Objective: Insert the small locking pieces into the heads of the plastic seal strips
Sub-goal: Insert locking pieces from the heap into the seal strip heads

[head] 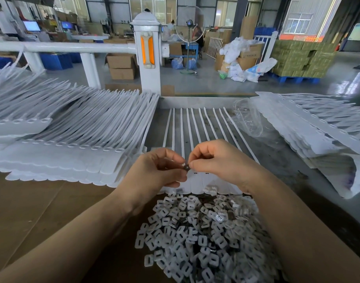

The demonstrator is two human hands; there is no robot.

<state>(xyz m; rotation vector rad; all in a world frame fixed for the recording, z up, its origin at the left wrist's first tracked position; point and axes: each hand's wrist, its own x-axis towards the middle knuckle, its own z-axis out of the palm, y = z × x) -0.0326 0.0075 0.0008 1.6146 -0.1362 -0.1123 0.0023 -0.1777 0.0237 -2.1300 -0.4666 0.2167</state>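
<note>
Locking piece point(186, 167): tiny dark bit pinched between both hands, just above the heads of the seal strips point(195, 127) laid out in a row in front of the person. Left hand point(154, 170) has thumb & forefinger curled round it from the left; right hand point(213, 160) nips it from the right w/ thumb & forefinger tips, other fingers tucked. Too small & partly hidden to tell its orientation.

Handling, as a judgement: piece looks near weightless, rigid, prob. metal or hard plastic, so it won't crush but will flick away easily if the pinch slips. Best held by its edges w/ fingertips, leaving the face that goes into the head free. Strips look light, thin & bendy along the tail, stiffer at the flat head; steady the head, not the tail, when pressing in.

Loose heap of white slotted pieces point(197, 235) sits nearer the person, between the forearms, on brown cardboard point(32, 201). Big fanned stacks of strips point(72, 123) lie to the left, another stack point(309, 127) to the right beside a clear plastic bag point(248, 121).
</note>
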